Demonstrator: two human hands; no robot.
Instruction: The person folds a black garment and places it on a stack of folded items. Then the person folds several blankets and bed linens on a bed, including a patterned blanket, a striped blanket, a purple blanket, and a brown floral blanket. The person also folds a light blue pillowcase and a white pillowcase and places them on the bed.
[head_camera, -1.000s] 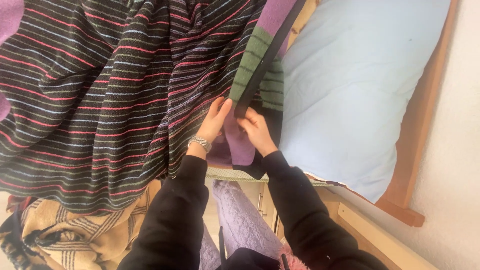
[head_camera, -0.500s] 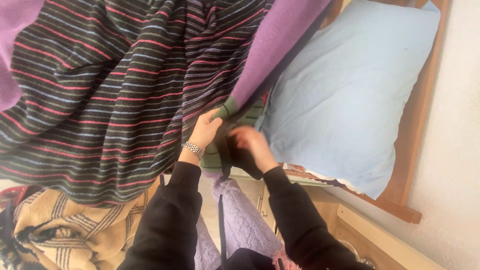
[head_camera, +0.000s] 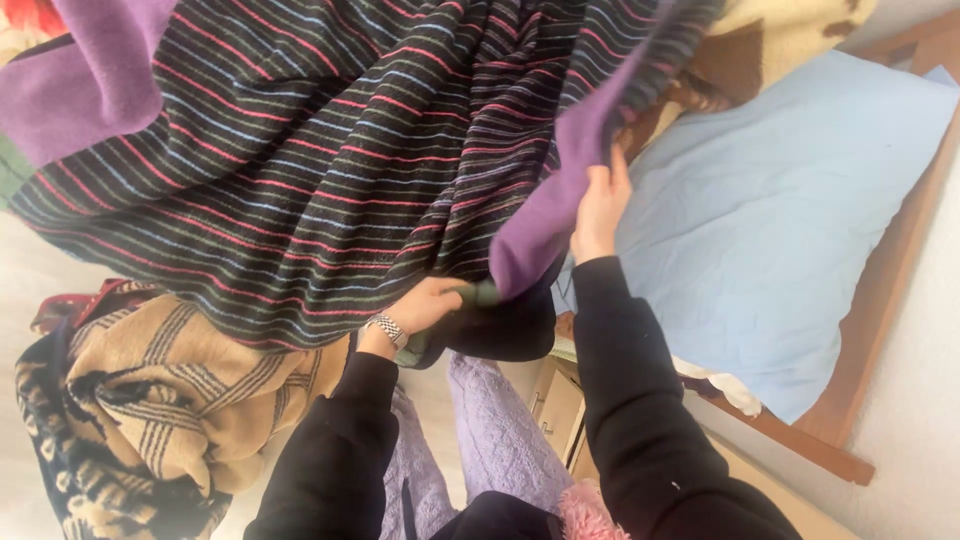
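1. Head view: since a second ago the right hand (head_camera: 600, 203) has risen away from the left hand (head_camera: 428, 305) along the striped blanket (head_camera: 300, 150).
2. Right hand pinches its purple edge; left hand grips the lower corner.
3. The blanket hangs over the light blue pillow (head_camera: 790, 230) on the bed.

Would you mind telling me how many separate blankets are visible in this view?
2, as far as I can tell: the dark striped blanket with purple backing, gripped by the left hand and right hand, and a tan striped blanket heaped at lower left. More may be hidden beneath.
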